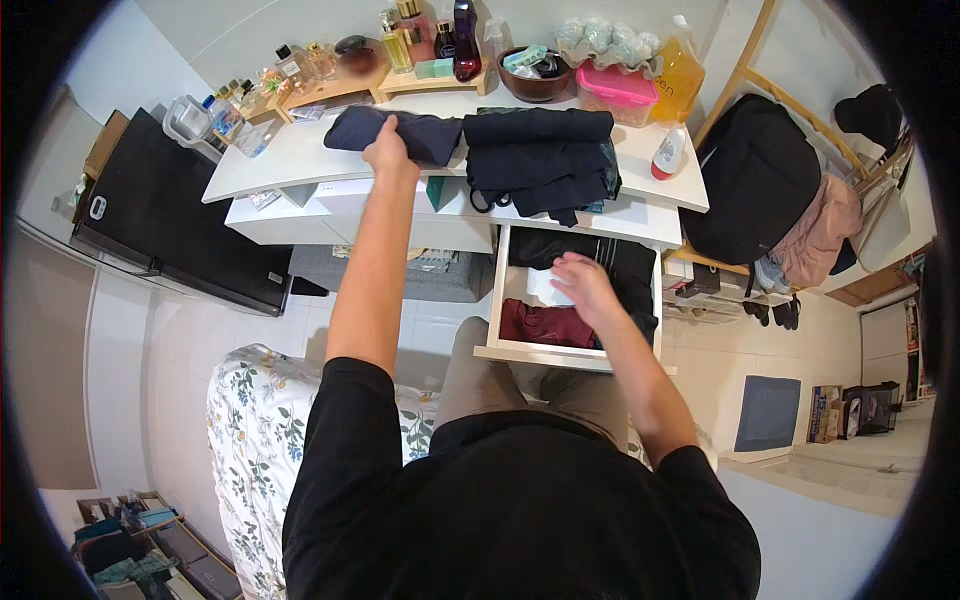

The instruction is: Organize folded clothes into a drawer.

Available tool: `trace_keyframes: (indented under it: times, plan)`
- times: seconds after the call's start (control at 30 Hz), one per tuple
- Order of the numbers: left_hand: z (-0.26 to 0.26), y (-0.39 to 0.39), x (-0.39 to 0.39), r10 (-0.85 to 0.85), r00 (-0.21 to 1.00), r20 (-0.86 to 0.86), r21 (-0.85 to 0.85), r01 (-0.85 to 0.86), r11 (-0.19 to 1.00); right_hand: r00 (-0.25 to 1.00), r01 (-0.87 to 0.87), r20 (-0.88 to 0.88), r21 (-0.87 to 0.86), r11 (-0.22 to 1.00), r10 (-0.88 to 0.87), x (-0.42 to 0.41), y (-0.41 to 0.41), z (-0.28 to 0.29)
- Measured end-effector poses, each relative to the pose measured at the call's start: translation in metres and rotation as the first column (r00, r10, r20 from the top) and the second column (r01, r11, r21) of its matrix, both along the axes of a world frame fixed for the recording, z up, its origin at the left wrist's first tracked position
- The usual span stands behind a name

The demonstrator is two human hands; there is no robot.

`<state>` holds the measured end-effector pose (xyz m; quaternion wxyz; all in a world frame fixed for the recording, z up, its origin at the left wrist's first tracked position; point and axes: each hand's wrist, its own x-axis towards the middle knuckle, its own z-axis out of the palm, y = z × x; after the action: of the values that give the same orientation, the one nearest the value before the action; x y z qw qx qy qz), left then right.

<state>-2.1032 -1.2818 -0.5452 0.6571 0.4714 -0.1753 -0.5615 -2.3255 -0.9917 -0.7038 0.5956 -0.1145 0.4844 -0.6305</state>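
My left hand [390,150] grips a folded navy garment [431,135] at the left part of the white dresser top [285,161]. Its thumb lies on the cloth, while the other fingers are mostly hidden. Beside that garment is a stack of dark folded clothes [536,157], with straps hanging over the front edge. My right hand [583,285] hovers, fingers extended and holding nothing, over a pulled-out drawer [491,300]. Inside are a maroon folded garment [547,324] and black clothes [634,274], around a patch of bare drawer bottom [517,283].
Perfume bottles [397,45], a brown bowl [534,84], a pink-lidded container [616,86] and an orange liquid pouch [679,71] line the back. A roll-on bottle [667,154] stands at right. A black backpack [757,180] is beyond the dresser; a flowered bedspread [247,435] lies at left.
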Motion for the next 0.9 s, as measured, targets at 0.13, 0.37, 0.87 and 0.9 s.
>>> trace_keyframes:
  times: [0.13,0.37,0.87,0.9]
  plan:
    - [-0.008,-0.002,0.001,0.152,0.975,0.160,0.032,-0.159,0.987,0.962,0.163,0.182,0.214,0.963,-0.203,0.026,-0.045,-0.062]
    - [-0.019,0.002,0.046,-0.197,0.825,0.530,0.083,0.181,0.980,0.824,0.459,0.153,0.387,0.800,-0.546,0.030,-0.085,-0.062]
    - [-0.044,0.121,0.026,0.015,0.794,0.608,-0.064,0.031,0.997,0.697,0.637,0.233,0.233,0.735,-0.678,0.035,-0.088,-0.096]
    - [-0.051,0.134,0.028,0.001,0.794,0.607,-0.071,0.053,0.996,0.698,0.635,0.229,0.240,0.735,-0.678,0.038,-0.086,-0.093]
